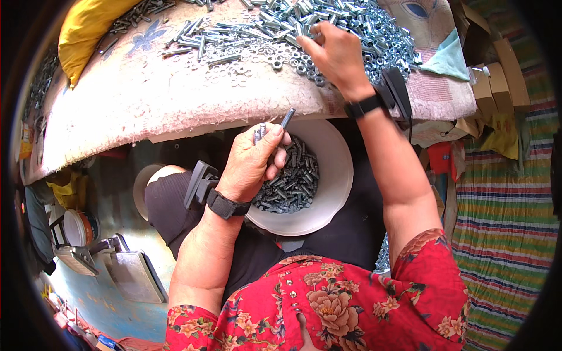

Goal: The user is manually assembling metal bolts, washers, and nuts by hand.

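Note:
My left hand (254, 158) is closed around several threaded bolts (287, 118), whose ends stick up past the thumb. It is above a white basin (336, 169) between my legs, with a heap of dark bolts (293, 187) in it. My right hand (339, 55) reaches onto the padded table, its thumb and fingers curled together at the pile of shiny metal bolts and sleeves (275, 20). What those fingertips hold is hidden among the metal pieces. Loose nuts (277, 65) and washers (234, 73) are spread along the near side of the pile.
A yellow cushion or bag (88, 35) rests on the table's left end. A light-blue cloth (449, 58) lies at its right corner, near cardboard boxes (497, 82). Striped sheeting (503, 222) covers the right side. A metal dustpan-like tray (134, 275) sits at lower left.

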`<state>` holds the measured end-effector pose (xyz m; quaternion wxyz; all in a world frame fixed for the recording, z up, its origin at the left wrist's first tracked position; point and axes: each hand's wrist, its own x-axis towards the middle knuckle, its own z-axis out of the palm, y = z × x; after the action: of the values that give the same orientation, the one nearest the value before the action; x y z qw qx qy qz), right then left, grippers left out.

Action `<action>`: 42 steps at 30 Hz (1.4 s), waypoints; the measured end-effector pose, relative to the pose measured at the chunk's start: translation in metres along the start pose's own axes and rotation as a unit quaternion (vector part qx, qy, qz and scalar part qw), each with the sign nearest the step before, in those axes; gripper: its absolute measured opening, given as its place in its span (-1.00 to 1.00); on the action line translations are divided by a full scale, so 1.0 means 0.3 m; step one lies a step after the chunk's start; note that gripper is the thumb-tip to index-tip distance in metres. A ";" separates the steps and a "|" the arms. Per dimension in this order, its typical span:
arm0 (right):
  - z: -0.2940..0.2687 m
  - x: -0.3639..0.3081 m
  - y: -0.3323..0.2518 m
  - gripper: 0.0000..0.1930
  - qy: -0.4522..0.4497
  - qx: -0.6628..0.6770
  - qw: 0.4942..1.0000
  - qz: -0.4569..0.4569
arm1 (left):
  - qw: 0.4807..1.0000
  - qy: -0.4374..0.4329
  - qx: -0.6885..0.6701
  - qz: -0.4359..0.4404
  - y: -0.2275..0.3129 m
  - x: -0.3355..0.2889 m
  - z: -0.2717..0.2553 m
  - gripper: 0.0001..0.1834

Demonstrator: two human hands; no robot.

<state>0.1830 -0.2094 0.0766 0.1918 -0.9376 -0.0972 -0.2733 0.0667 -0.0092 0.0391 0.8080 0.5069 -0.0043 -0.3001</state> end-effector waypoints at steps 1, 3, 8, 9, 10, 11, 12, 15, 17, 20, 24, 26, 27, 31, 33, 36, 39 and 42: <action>0.032 0.046 0.013 -0.67 -0.001 -0.067 0.998 0.007 | 1.000 0.012 -0.005 0.002 -0.002 0.003 -0.004 -0.74; 0.081 0.090 0.005 -0.62 -0.036 -0.189 0.981 0.032 | 1.000 0.020 -0.011 0.001 0.003 0.006 -0.009 -0.74; 0.130 0.114 0.026 -0.73 -0.044 -0.206 0.976 0.053 | 0.999 0.019 -0.029 0.005 0.011 0.015 -0.017 -0.74; 0.121 0.108 0.054 -0.75 0.000 -0.184 0.983 0.003 | 0.999 0.020 -0.033 0.008 0.007 0.018 -0.023 -0.74; 0.097 0.105 0.056 -0.91 0.024 -0.046 0.996 -0.075 | 0.999 0.023 -0.035 0.005 0.006 0.019 -0.029 -0.74; 0.061 0.093 0.062 -0.86 -0.015 0.072 0.995 -0.065 | 0.999 0.023 -0.036 0.016 0.006 0.019 -0.033 -0.74; 0.001 0.071 0.025 -0.78 -0.053 0.189 0.979 -0.053 | 0.999 0.024 -0.037 0.027 0.006 0.014 -0.040 -0.74; -0.137 -0.055 -0.046 -0.78 -0.216 0.383 0.898 -0.002 | 0.999 0.016 -0.041 0.033 0.004 0.014 -0.037 -0.75; -0.175 -0.121 -0.101 -0.75 -0.267 0.404 0.875 -0.002 | 0.998 0.001 -0.042 0.038 0.003 0.008 -0.034 -0.76; -0.176 -0.180 -0.132 -0.76 -0.299 0.350 0.879 -0.128 | 0.998 -0.018 -0.031 0.044 -0.003 -0.008 -0.024 -0.76; -0.192 -0.194 -0.184 -0.77 -0.298 0.335 0.886 -0.120 | 0.998 -0.014 -0.023 0.053 0.008 -0.031 -0.025 -0.76; -0.207 -0.186 -0.174 -0.80 -0.247 0.355 0.897 -0.085 | 0.997 -0.013 -0.029 0.068 0.013 -0.037 -0.038 -0.76; -0.238 -0.178 -0.188 -0.81 -0.261 0.394 0.881 0.003 | 0.997 -0.011 -0.033 0.073 0.022 -0.042 -0.042 -0.77; -0.209 -0.186 -0.228 -0.86 -0.288 0.419 0.861 0.032 | 0.995 -0.004 -0.042 0.092 0.038 -0.052 -0.067 -0.78; -0.177 -0.194 -0.255 -0.87 -0.292 0.420 0.859 0.026 | 0.995 0.005 -0.023 0.100 0.047 -0.060 -0.079 -0.78; -0.173 -0.165 -0.263 -0.89 -0.252 0.466 0.841 0.112 | 0.991 0.021 0.027 0.132 0.071 -0.073 -0.102 -0.79; -0.160 -0.147 -0.259 -0.92 -0.214 0.482 0.843 0.106 | 0.985 0.042 0.069 0.152 0.079 -0.080 -0.123 -0.80; -0.135 -0.155 -0.307 -0.93 -0.262 0.479 0.830 0.114 | 0.984 0.051 0.080 0.152 0.076 -0.090 -0.135 -0.81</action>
<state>0.0985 -0.1462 0.1108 0.6141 -0.7689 -0.1553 0.0871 0.0682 0.0441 0.0462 0.8003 0.5780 -0.0634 -0.1464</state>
